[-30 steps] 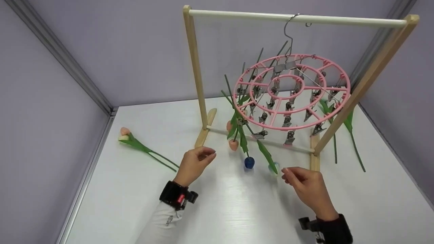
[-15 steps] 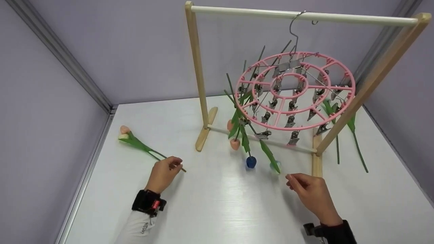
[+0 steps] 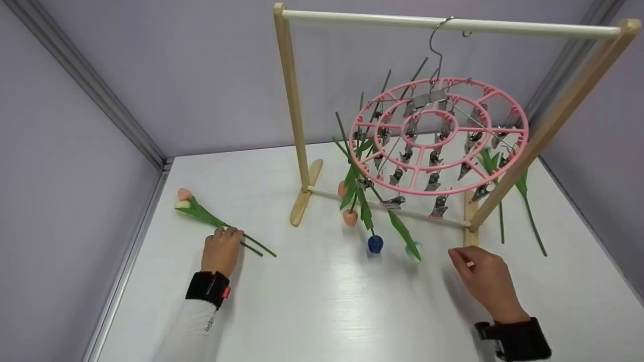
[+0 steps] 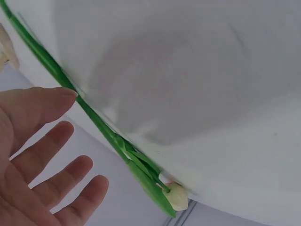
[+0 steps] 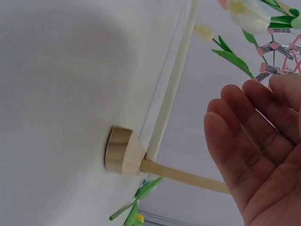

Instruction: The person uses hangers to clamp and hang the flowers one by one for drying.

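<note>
Two artificial tulips, a pink one (image 3: pixel 184 193) and a cream one (image 3: pixel 182 204), lie together on the left of the white table. My left hand (image 3: pixel 220 251) is over their stems. In the left wrist view its fingers (image 4: pixel 77 167) are spread, and the thumb tip overlaps a green stem (image 4: pixel 96 120); whether it touches is unclear. My right hand (image 3: pixel 488 281) hovers in front of the rack's right foot, fingers loosely bent and holding nothing. Between the hands, several tulips, among them a blue one (image 3: pixel 375 244) and a peach one (image 3: pixel 350 217), hang head down from a pink round clip hanger (image 3: pixel 413 176).
A wooden rack (image 3: pixel 292 100) with a white top bar (image 3: pixel 362 19) carries the hanger by its metal hook (image 3: pixel 435 48). Several metal clips (image 3: pixel 439 206) dangle from the rings. More tulip stems (image 3: pixel 533 226) lie behind the rack's right post. Walls border the table (image 3: pixel 312 311).
My left hand has moved left and onto the stems of the two lying tulips. The right hand has shifted slightly right. The hanging tulips sway a little.
</note>
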`<state>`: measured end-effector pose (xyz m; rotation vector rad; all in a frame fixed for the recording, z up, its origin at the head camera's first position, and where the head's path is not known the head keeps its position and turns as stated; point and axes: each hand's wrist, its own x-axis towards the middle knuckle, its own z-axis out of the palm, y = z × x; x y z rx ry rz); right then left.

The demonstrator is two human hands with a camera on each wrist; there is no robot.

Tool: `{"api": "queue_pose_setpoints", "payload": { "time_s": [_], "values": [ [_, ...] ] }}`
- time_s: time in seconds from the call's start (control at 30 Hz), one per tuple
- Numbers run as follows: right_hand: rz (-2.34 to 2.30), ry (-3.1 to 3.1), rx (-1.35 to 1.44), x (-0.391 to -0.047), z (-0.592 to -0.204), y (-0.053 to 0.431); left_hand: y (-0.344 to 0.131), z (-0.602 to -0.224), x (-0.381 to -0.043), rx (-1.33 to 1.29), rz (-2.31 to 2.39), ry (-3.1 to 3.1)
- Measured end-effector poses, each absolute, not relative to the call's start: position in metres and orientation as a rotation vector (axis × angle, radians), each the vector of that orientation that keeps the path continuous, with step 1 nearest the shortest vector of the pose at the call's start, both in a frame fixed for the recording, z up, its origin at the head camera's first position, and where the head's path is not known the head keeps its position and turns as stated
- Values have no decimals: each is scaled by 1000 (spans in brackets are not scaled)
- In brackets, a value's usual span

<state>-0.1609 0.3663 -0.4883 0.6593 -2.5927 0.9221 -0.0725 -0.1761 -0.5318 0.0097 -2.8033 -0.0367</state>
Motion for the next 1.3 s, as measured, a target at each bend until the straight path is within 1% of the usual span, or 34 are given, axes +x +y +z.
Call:
{"api": "queue_pose_setpoints", "payload": {
  "time_s": [0.23, 0.53, 0.73, 1.07, 1.3],
  "values": [
    [904, -2631, 645, -172, -491, 383, -187, -542, -82, -152, 177, -2796],
    [806, -2623, 646, -184, -484, 392, -189, -531, -83, -411, 51, -2729],
    [781, -2571, 634, -187, -481, 397, -181, -503, -88, -516, -49, -2520],
    [774, -2544, 609, -181, -477, 397, -161, -447, -82, -527, -154, -2270],
    [782, -2508, 602, -172, -472, 394, -150, -421, -79, -584, -252, -2089]
  ]
}}
